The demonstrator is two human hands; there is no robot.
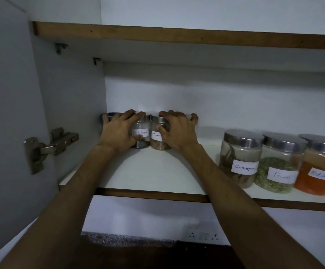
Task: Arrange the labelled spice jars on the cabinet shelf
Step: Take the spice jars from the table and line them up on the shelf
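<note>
Now the left hand [117, 131] curls around the small clear glass jar labelled Black Pepper [140, 133], and the right hand [179, 131] grips its neighbour labelled Cinnamon [156, 135]; both touch at the back left of the white cabinet shelf [157, 171]. I think they are being pushed into a row; next, the three bigger steel-lidded jars [280, 164] on the right need placing.

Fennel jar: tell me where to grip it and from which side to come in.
Grip the Fennel jar round its clear body just under the steel lid, coming straight in from the open front of the shelf. It stands upright with the Cinnamon jar and the Red Chilli jar close on either side, so a sideways grip probably has no room; the wide flat lid offers little to hold.
</note>
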